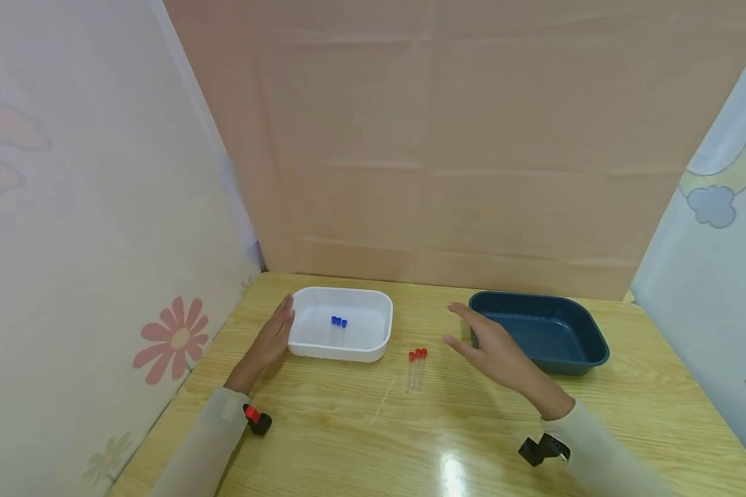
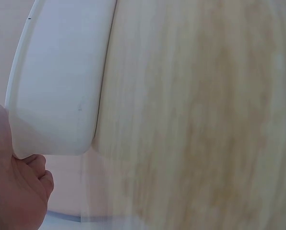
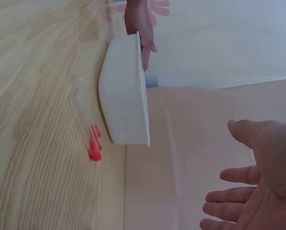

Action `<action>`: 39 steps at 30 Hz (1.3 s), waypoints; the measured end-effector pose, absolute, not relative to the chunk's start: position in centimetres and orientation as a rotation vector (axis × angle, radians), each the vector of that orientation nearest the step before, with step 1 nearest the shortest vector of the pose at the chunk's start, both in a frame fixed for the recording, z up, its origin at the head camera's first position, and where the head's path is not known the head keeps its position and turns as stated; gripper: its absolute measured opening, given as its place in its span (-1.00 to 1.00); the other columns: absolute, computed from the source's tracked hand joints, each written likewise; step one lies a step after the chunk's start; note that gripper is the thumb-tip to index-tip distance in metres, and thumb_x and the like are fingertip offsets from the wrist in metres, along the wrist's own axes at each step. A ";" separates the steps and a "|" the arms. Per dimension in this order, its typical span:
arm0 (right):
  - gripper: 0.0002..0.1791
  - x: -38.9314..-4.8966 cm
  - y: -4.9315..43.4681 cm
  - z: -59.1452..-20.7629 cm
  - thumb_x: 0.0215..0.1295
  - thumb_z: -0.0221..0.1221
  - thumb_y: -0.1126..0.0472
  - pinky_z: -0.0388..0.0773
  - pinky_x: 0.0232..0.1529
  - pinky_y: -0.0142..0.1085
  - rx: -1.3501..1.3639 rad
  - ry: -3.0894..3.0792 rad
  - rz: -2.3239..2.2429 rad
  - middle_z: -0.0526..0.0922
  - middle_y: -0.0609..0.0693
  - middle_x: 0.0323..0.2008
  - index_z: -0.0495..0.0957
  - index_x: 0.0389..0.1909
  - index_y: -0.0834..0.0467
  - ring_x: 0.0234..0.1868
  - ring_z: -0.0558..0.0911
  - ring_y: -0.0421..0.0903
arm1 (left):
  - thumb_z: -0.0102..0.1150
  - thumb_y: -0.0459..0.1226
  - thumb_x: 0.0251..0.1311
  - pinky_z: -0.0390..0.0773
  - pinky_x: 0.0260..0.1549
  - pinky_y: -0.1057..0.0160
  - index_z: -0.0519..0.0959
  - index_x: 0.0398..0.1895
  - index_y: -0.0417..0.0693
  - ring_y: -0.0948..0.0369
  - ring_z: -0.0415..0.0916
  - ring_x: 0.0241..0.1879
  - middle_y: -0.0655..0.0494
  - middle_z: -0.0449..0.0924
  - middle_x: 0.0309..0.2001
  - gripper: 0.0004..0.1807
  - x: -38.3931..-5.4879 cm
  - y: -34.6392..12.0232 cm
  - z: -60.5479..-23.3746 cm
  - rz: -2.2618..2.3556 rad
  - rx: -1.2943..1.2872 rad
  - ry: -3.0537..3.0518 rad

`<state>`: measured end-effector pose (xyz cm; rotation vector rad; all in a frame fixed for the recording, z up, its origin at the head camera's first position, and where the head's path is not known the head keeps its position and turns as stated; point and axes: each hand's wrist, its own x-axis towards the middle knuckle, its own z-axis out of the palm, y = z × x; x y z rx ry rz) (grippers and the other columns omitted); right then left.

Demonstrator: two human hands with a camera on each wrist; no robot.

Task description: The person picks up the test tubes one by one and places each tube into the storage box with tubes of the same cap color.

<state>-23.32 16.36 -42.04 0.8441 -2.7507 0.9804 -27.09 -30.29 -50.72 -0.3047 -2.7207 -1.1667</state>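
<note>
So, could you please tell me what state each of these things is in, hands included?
white tub: right way up, unlidded
blue-capped tubes: three, capped, lying in the white tub
red-capped tubes: three, capped, lying on the table
dark blue tub: right way up, unlidded
left hand: touching the white tub's end
right hand: open, holding nothing
brown paper: hanging, creased

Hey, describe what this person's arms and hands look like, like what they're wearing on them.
The left sleeve and right sleeve are both plain, pale cream and long. By the left cuff sits a small black block with a red part; by the right, a black blocky device. The left hand and right hand wear no gloves.
</note>
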 end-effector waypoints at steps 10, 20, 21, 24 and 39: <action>-0.25 -23.0 19.6 -41.5 0.51 0.14 -0.08 0.32 0.30 0.32 0.772 -2.764 0.895 0.21 0.25 0.52 0.18 0.55 0.19 0.45 0.29 0.32 | -0.48 -0.08 0.68 -0.13 0.50 -0.20 -0.07 0.56 -0.43 -0.22 -0.20 0.57 -0.33 -0.14 0.59 -0.34 -27.1 -30.3 -50.8 -1.173 -0.318 -2.710; -0.26 -23.0 22.8 -41.9 0.54 0.09 -0.11 0.30 0.25 0.37 0.716 -2.761 0.842 0.18 0.28 0.52 0.16 0.56 0.18 0.42 0.30 0.38 | -0.48 -0.09 0.68 -0.12 0.50 -0.21 -0.07 0.55 -0.44 -0.25 -0.19 0.56 -0.35 -0.13 0.58 -0.34 -27.0 -30.3 -50.7 -1.149 -0.321 -2.717; -0.27 -23.1 23.1 -42.0 0.54 0.09 -0.10 0.31 0.25 0.38 0.714 -2.754 0.839 0.19 0.29 0.52 0.17 0.55 0.18 0.41 0.31 0.39 | -0.48 -0.08 0.68 -0.12 0.50 -0.21 -0.07 0.56 -0.44 -0.25 -0.19 0.56 -0.34 -0.14 0.58 -0.34 -27.0 -30.3 -50.7 -1.149 -0.322 -2.718; -0.28 -23.2 24.1 -42.2 0.55 0.10 -0.06 0.30 0.23 0.39 0.710 -2.740 0.841 0.19 0.31 0.51 0.17 0.55 0.19 0.40 0.31 0.41 | -0.49 -0.07 0.68 -0.13 0.50 -0.21 -0.08 0.56 -0.43 -0.24 -0.20 0.57 -0.34 -0.15 0.59 -0.33 -27.1 -30.3 -50.8 -1.157 -0.320 -2.723; -0.32 -24.0 27.9 -43.1 0.57 0.09 0.03 0.35 0.11 0.41 0.673 -2.707 0.792 0.17 0.37 0.50 0.16 0.55 0.24 0.33 0.34 0.48 | -0.48 -0.07 0.68 -0.13 0.50 -0.22 -0.09 0.56 -0.42 -0.25 -0.20 0.57 -0.30 -0.17 0.59 -0.34 -27.1 -30.4 -50.9 -1.160 -0.317 -2.718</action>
